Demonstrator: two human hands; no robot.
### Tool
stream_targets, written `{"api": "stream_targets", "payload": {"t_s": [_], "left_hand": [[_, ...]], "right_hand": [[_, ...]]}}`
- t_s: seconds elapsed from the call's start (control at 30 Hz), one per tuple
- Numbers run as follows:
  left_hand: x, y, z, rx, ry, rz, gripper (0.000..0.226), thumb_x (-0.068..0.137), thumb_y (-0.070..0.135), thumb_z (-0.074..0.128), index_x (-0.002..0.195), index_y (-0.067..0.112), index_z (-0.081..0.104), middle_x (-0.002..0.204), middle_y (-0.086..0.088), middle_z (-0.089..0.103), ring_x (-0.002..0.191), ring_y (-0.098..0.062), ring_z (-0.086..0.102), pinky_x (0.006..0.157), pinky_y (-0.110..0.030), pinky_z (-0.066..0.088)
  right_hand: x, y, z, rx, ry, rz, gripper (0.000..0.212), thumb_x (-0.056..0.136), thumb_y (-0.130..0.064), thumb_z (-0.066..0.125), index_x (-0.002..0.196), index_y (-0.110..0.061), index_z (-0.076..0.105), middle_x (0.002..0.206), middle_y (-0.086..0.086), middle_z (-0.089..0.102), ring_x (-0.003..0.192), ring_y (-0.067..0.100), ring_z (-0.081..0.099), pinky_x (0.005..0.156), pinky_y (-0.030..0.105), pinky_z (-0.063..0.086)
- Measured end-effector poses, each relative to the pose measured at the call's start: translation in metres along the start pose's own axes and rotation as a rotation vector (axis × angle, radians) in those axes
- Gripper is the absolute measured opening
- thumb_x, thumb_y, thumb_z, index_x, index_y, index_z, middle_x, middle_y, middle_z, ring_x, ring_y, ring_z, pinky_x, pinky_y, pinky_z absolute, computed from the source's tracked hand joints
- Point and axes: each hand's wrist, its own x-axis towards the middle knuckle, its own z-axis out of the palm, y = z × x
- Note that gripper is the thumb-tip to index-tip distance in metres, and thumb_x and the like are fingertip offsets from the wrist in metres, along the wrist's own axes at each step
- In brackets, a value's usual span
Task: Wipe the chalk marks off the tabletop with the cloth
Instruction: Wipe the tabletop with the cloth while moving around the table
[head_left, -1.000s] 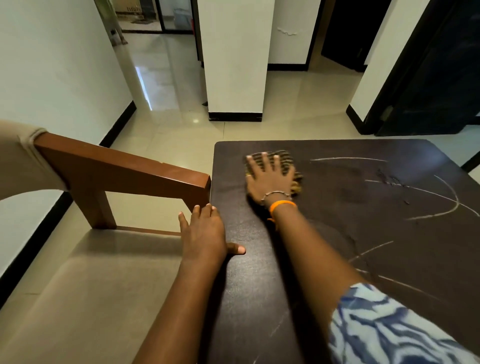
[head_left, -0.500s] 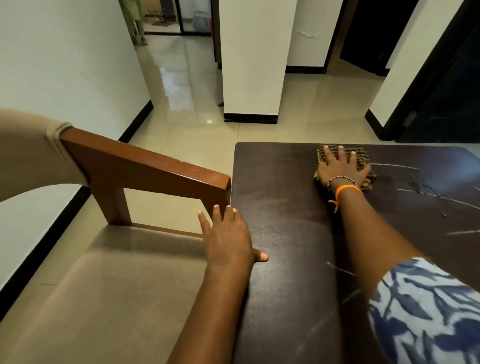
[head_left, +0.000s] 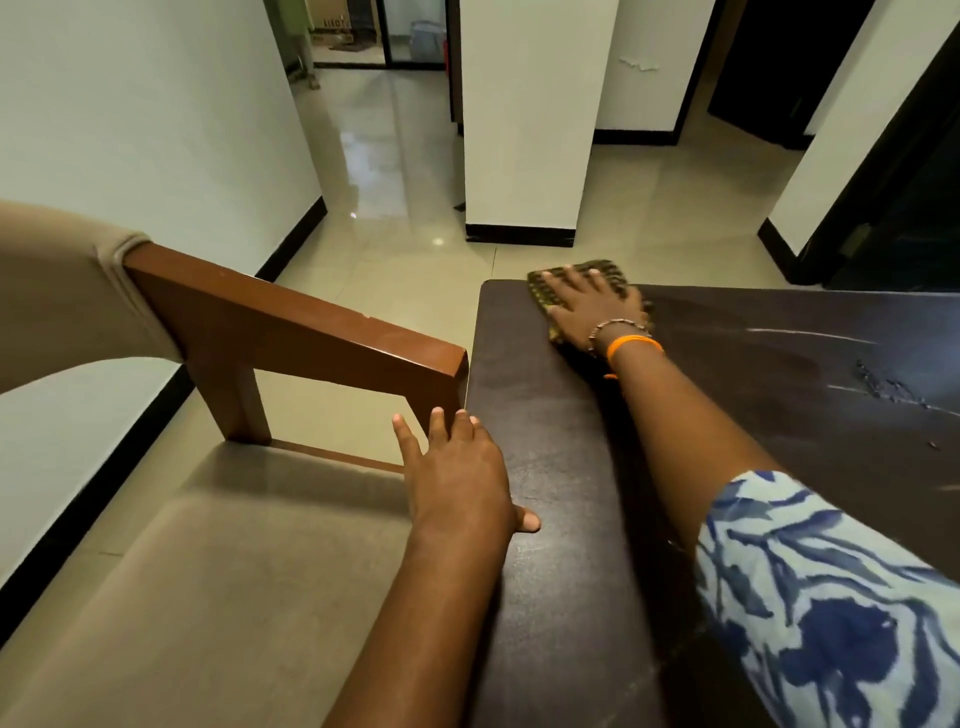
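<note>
A dark brown tabletop (head_left: 561, 467) fills the right half of the view. My right hand (head_left: 592, 306) lies flat, fingers spread, pressing a yellow-and-dark checked cloth (head_left: 605, 270) onto the table's far left corner. White chalk marks (head_left: 810, 333) streak the surface to the right of that hand, with a scuffed patch near them. My left hand (head_left: 457, 467) rests on the table's left edge, fingers apart, thumb on the top, holding nothing.
A wooden chair armrest (head_left: 291, 327) touches the table's left edge, with a beige seat (head_left: 208, 597) below it. A white pillar (head_left: 524, 130) stands beyond the table on a glossy tiled floor. A dark doorway is at the right.
My right hand slid the cloth toward the far left corner of the table. The view shifted, so fewer chalk lines show. My left hand stayed on the edge.
</note>
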Motion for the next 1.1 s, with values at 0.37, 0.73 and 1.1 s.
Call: {"api": "stream_targets", "payload": {"t_s": [0.37,0.73,1.1], "left_hand": [[0.0,-0.004,0.003,-0.048,0.014,0.021,0.109,0.073,0.066,0.058,0.149,0.008,0.003,0.159,-0.009,0.005,0.146,-0.027,-0.004,0.113,-0.054,-0.011],[-0.007,-0.007,0.003,-0.124,0.034,0.029,0.105,0.075,0.064,0.058,0.15,0.012,0.005,0.159,-0.005,0.006,0.146,-0.028,-0.004,0.111,-0.056,-0.012],[-0.011,-0.009,0.004,-0.156,0.032,0.028,0.102,0.077,0.062,0.058,0.15,0.012,0.005,0.159,-0.005,0.006,0.146,-0.031,0.001,0.113,-0.056,-0.009]], "right_hand": [[-0.053,-0.007,0.012,0.038,0.062,0.119,0.052,0.098,-0.041,0.024,0.147,-0.042,0.007,0.16,-0.007,0.0,0.148,0.023,0.001,0.112,0.06,0.003],[-0.115,0.044,0.014,-0.043,0.104,0.029,0.051,0.098,-0.041,0.027,0.146,-0.045,0.009,0.159,-0.013,0.007,0.147,0.017,0.01,0.111,0.049,0.017],[-0.128,-0.058,0.024,0.039,0.054,0.099,0.054,0.098,-0.04,0.027,0.148,-0.037,0.007,0.16,-0.006,0.0,0.148,0.024,0.0,0.112,0.06,0.005]]}}
